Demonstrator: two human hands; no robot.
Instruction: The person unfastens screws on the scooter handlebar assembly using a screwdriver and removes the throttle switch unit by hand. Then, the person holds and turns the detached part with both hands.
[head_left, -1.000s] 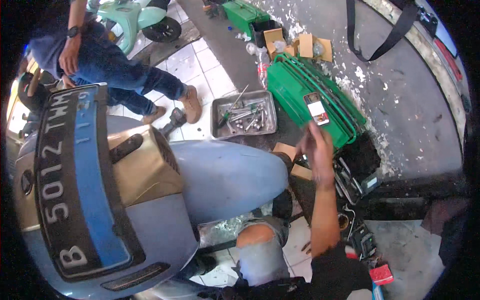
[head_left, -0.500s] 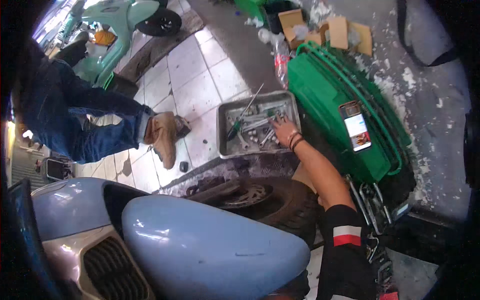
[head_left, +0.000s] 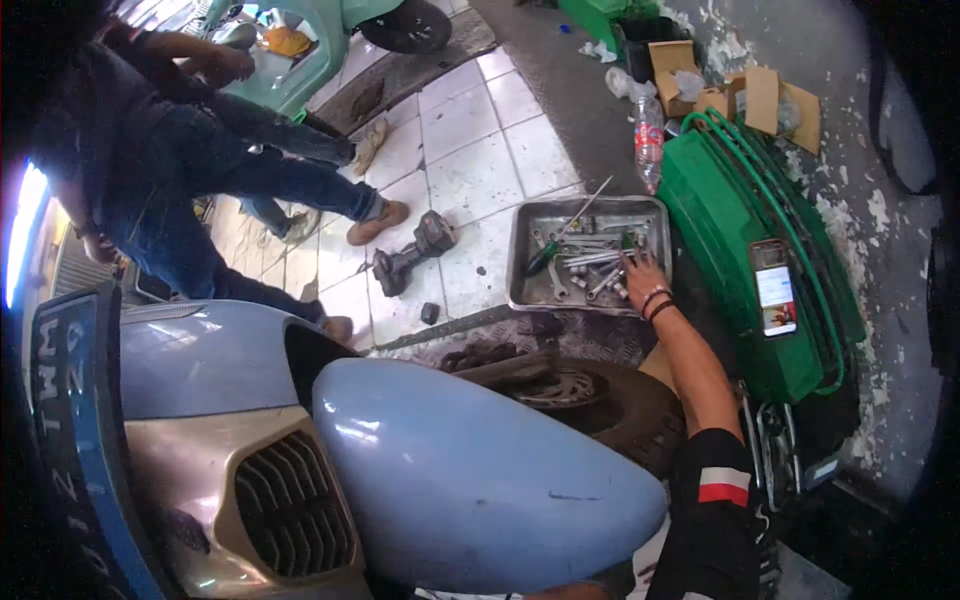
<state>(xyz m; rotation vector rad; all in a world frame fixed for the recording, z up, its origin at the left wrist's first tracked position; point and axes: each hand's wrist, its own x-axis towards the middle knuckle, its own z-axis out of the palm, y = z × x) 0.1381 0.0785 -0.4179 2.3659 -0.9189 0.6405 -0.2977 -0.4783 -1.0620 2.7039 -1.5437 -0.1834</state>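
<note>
My right hand [head_left: 645,283] reaches into a grey metal tray [head_left: 516,285] on the floor. Its fingers are spread and touch the loose tools near the tray's right side; nothing is plainly held. Under and beside the fingers lie several wrenches [head_left: 590,254] and sockets. To their left a screwdriver with a dark green handle [head_left: 543,259] leans with its shaft over the far rim. A second green handle shows close to my fingertips. My left hand is out of view.
A blue scooter body [head_left: 480,470] and its wheel [head_left: 640,410] fill the near side. Right of the tray, a phone [head_left: 775,290] lies on a green case [head_left: 700,220]. A plastic bottle [head_left: 648,145] lies behind. A cordless power tool [head_left: 415,252] and another person's legs [head_left: 300,190] are left.
The view has swung left, so the scene sits further right. The other person has stepped away, uncovering the power tool on the tiles. My right hand stays in the tray among the tools.
</note>
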